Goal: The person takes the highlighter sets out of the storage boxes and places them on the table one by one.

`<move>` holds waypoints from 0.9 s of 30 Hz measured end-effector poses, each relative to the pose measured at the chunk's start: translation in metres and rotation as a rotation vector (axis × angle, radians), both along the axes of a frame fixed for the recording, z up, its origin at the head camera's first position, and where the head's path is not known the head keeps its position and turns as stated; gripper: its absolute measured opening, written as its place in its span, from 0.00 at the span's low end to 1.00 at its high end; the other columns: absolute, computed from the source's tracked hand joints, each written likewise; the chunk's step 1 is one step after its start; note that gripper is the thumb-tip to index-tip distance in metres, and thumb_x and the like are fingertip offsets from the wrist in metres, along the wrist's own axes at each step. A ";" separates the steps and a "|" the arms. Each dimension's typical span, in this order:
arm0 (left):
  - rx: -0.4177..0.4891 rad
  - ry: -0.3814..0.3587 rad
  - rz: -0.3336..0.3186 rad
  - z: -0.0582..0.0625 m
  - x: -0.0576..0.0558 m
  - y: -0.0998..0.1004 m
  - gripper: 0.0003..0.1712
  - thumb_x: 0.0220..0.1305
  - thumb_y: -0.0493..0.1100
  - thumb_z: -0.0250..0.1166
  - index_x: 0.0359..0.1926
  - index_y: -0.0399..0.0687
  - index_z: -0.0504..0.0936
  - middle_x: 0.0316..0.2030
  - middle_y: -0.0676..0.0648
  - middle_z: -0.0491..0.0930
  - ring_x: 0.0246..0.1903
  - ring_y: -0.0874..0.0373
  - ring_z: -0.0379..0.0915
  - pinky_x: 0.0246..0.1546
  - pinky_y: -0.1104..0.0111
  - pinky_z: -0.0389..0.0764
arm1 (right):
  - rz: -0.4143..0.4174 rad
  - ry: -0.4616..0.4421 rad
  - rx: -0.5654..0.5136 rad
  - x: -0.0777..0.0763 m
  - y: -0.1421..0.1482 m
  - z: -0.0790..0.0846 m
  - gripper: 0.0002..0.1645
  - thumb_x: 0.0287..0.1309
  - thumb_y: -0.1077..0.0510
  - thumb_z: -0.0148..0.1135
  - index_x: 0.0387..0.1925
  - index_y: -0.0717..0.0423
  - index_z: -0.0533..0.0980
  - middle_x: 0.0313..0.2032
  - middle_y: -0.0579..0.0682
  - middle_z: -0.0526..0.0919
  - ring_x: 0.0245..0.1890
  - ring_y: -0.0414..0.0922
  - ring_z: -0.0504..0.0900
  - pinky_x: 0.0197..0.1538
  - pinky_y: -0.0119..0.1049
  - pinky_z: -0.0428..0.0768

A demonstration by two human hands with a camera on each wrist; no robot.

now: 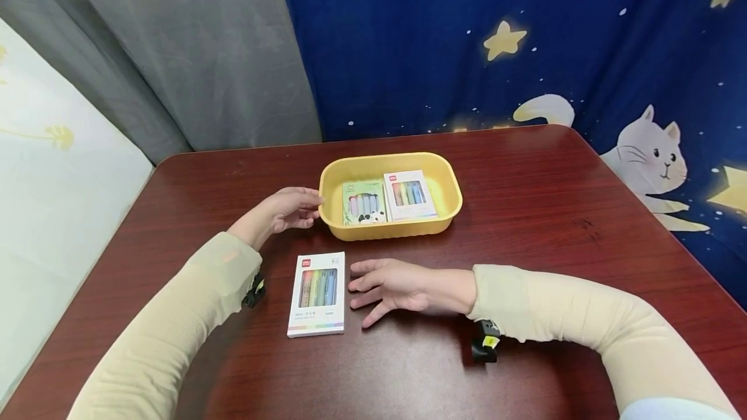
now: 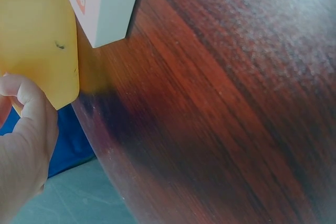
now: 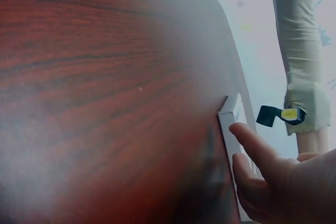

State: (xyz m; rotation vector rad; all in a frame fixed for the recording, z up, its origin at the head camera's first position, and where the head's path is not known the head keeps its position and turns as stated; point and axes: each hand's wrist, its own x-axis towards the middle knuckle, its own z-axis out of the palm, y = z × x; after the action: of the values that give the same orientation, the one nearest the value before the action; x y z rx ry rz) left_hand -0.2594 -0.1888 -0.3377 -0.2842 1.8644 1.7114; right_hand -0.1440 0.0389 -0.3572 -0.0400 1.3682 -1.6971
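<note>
A yellow plastic basket [image 1: 393,233] stands at the back middle of the table. Inside it lie a green box of pastel pens [image 1: 363,203] with a panda picture and a white box of coloured pens [image 1: 410,195]. My left hand [image 1: 294,208] has its fingertips at the basket's left end, the fingers slightly bent. The left wrist view shows those fingers against the yellow wall [image 2: 39,40]. Another white pen box [image 1: 317,295] lies flat in front of the basket. Just right of that box is my right hand [image 1: 397,285], fingers spread, fingertips close to its side.
The dark red wooden table [image 1: 543,212] backs onto a grey curtain [image 1: 210,50] and a blue curtain [image 1: 408,37] with stars and a cat. A white patterned surface [image 1: 52,199] borders its left edge. Both sleeves carry a black wrist camera.
</note>
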 end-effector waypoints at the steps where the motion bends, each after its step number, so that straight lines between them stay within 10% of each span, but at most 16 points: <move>1: -0.001 0.000 -0.001 0.000 0.000 0.000 0.18 0.67 0.39 0.52 0.56 0.38 0.64 0.24 0.50 0.74 0.22 0.64 0.70 0.23 0.77 0.76 | 0.002 0.000 -0.003 -0.001 0.001 0.002 0.34 0.61 0.68 0.44 0.67 0.64 0.46 0.63 0.68 0.57 0.49 0.55 0.71 0.49 0.60 0.73; 27: 0.021 0.006 -0.016 -0.003 -0.002 -0.001 0.18 0.67 0.38 0.51 0.56 0.36 0.63 0.25 0.49 0.74 0.22 0.64 0.71 0.23 0.77 0.75 | 0.004 0.121 -0.054 -0.060 0.018 0.082 0.32 0.68 0.59 0.38 0.69 0.57 0.41 0.68 0.63 0.47 0.65 0.62 0.54 0.57 0.63 0.61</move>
State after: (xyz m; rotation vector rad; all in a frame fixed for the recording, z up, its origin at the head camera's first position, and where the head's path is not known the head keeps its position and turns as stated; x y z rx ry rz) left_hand -0.2617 -0.1899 -0.3411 -0.2553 1.8477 1.7216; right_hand -0.2044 0.0571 -0.2756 -0.1785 1.4095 -1.7520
